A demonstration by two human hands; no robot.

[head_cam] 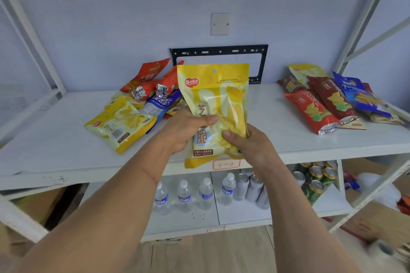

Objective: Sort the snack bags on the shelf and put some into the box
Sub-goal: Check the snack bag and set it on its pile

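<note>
I hold a yellow snack bag (218, 93) upright over the front edge of the white shelf (55, 150). My left hand (188, 131) grips its left side and my right hand (248, 142) grips its lower right corner. A mixed pile lies at the shelf's left-centre: a matching yellow bag (121, 125), a blue bag (160, 104) and orange-red bags (150, 75). On the right of the shelf lie a red bag (310, 111), a dark red bag (332, 97), a blue bag (359, 95) and a yellow bag (307, 72). No box for the bags is clearly in view.
Below the shelf stand water bottles (195, 195) and cans (315, 175). Cardboard boxes (377, 217) sit at the lower right and another cardboard box (40, 204) at the lower left. White shelf posts (33, 35) frame both sides. A black bracket (219, 53) hangs on the back wall.
</note>
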